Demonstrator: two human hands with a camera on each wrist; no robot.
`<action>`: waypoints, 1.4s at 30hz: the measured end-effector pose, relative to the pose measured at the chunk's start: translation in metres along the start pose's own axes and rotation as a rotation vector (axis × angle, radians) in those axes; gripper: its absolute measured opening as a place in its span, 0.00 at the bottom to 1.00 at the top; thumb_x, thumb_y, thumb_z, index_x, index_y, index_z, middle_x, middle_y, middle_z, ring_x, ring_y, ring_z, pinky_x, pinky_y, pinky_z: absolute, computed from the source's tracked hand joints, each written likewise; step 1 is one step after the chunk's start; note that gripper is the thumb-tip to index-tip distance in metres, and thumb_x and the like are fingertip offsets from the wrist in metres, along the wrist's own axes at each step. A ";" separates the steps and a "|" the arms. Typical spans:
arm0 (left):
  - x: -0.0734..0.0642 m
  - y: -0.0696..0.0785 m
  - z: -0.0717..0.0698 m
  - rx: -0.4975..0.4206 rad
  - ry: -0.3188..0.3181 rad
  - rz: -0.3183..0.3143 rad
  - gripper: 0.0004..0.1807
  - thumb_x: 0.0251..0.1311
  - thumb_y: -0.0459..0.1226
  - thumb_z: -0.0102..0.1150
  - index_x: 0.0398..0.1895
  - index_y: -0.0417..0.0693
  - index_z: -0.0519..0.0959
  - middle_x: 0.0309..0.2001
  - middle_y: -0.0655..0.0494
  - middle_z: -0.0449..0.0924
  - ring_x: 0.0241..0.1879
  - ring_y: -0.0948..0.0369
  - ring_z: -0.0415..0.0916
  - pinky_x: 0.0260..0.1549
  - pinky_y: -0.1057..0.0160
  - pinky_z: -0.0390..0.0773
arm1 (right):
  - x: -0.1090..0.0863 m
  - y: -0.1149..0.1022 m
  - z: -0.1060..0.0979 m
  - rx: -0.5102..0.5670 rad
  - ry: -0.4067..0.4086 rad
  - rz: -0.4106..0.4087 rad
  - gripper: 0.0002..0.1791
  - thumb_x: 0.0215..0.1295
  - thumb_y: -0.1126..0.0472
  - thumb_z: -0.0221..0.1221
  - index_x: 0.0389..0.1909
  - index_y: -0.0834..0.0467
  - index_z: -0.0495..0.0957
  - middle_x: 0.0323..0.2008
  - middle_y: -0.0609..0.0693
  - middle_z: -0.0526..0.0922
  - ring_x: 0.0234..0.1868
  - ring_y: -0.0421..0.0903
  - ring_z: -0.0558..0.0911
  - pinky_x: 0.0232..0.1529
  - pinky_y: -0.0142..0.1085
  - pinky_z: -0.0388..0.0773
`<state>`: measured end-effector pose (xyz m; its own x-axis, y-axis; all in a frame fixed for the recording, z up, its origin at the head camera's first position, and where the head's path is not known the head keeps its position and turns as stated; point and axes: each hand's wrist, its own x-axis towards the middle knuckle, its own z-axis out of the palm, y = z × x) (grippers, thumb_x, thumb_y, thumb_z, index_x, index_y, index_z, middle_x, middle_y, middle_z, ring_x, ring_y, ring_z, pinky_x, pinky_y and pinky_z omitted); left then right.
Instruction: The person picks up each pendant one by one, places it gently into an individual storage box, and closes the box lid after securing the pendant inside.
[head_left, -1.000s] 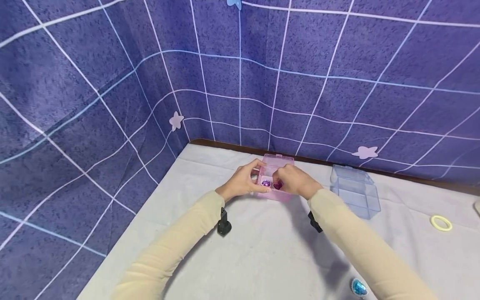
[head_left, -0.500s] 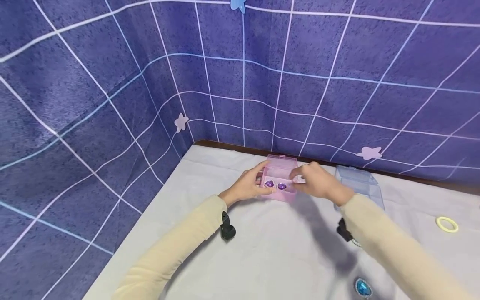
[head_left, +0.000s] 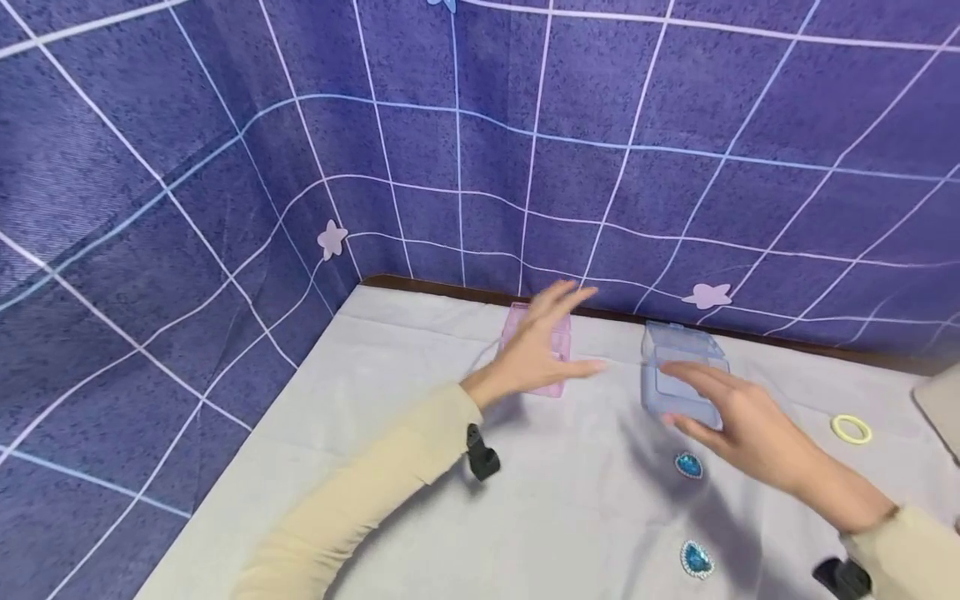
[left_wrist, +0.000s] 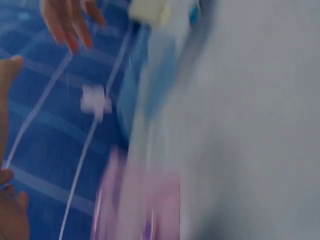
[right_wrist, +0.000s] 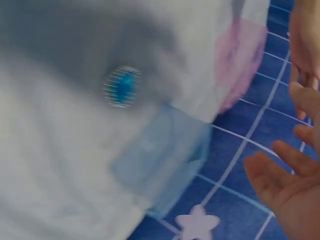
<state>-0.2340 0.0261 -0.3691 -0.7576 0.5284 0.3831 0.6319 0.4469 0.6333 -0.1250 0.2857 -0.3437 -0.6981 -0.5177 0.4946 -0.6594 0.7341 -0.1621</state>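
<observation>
My left hand hovers with spread fingers above the pink plastic box, hiding much of it. This box stands with its lid raised. Farther right, my right hand is held over the near right part of the blue plastic box, its fingers apart and nothing between them. That box is open too. Two blue gems with pale beaded edges lie on the white cloth: an oval gem just in front of the blue box and a heart-shaped gem nearer me. Both wrist views are blurred.
A pale yellow ring lies right of the blue box. At the right edge is part of a beige object. A dark blue curtain with a grid pattern hangs behind and to the left of the white-covered table.
My right hand drew out of the pink box and swung right to the blue box. My left hand let go of the pink box and lifted, opening its fingers. The oval gem came into view.
</observation>
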 end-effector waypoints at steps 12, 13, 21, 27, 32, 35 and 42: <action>0.039 0.028 0.084 -0.177 -0.172 -0.153 0.50 0.45 0.40 0.75 0.73 0.63 0.58 0.66 0.53 0.68 0.65 0.59 0.67 0.63 0.61 0.69 | -0.062 -0.003 0.032 -0.018 0.061 0.118 0.30 0.34 0.69 0.75 0.45 0.59 0.79 0.46 0.51 0.80 0.36 0.46 0.83 0.34 0.21 0.78; 0.041 0.026 0.090 -0.178 -0.174 -0.177 0.50 0.44 0.40 0.75 0.73 0.62 0.58 0.65 0.52 0.69 0.64 0.59 0.68 0.63 0.62 0.69 | -0.066 -0.001 0.034 -0.020 0.065 0.125 0.29 0.32 0.70 0.75 0.43 0.59 0.79 0.44 0.50 0.80 0.36 0.45 0.82 0.33 0.20 0.77; 0.046 0.020 0.128 -0.264 -0.210 -0.302 0.52 0.42 0.47 0.78 0.72 0.69 0.59 0.66 0.57 0.69 0.62 0.63 0.69 0.61 0.62 0.71 | -0.084 0.007 0.050 -0.085 0.085 0.200 0.26 0.28 0.67 0.77 0.37 0.59 0.81 0.34 0.48 0.82 0.27 0.32 0.72 0.26 0.21 0.69; 0.044 0.009 0.128 -0.381 -0.172 -0.308 0.49 0.42 0.44 0.79 0.70 0.63 0.63 0.62 0.57 0.73 0.56 0.66 0.73 0.55 0.71 0.73 | -0.075 0.005 0.059 -0.101 0.046 0.208 0.23 0.32 0.66 0.77 0.36 0.58 0.83 0.30 0.45 0.82 0.27 0.33 0.74 0.25 0.27 0.74; 0.040 0.001 0.130 -0.414 -0.159 -0.293 0.47 0.41 0.43 0.79 0.68 0.60 0.66 0.62 0.56 0.73 0.54 0.65 0.77 0.52 0.74 0.76 | -0.070 0.003 0.062 -0.084 -0.024 0.245 0.17 0.37 0.67 0.75 0.31 0.55 0.83 0.29 0.42 0.83 0.27 0.33 0.75 0.26 0.30 0.77; 0.038 -0.002 0.134 -0.406 -0.165 -0.270 0.47 0.41 0.43 0.80 0.68 0.57 0.66 0.61 0.54 0.74 0.52 0.64 0.78 0.50 0.75 0.77 | -0.072 0.001 0.063 -0.075 -0.029 0.252 0.16 0.38 0.68 0.75 0.29 0.54 0.82 0.28 0.41 0.82 0.27 0.32 0.75 0.25 0.28 0.76; 0.046 -0.003 0.133 -0.332 -0.164 -0.221 0.47 0.39 0.46 0.80 0.67 0.57 0.68 0.60 0.55 0.75 0.51 0.65 0.78 0.49 0.76 0.77 | -0.072 0.006 0.061 -0.105 0.002 0.230 0.16 0.38 0.68 0.76 0.29 0.53 0.82 0.29 0.41 0.83 0.28 0.34 0.77 0.26 0.29 0.78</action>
<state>-0.2492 0.1456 -0.4429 -0.8157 0.5661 0.1189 0.3503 0.3198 0.8804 -0.0958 0.3004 -0.4325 -0.8257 -0.3309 0.4569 -0.4506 0.8741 -0.1814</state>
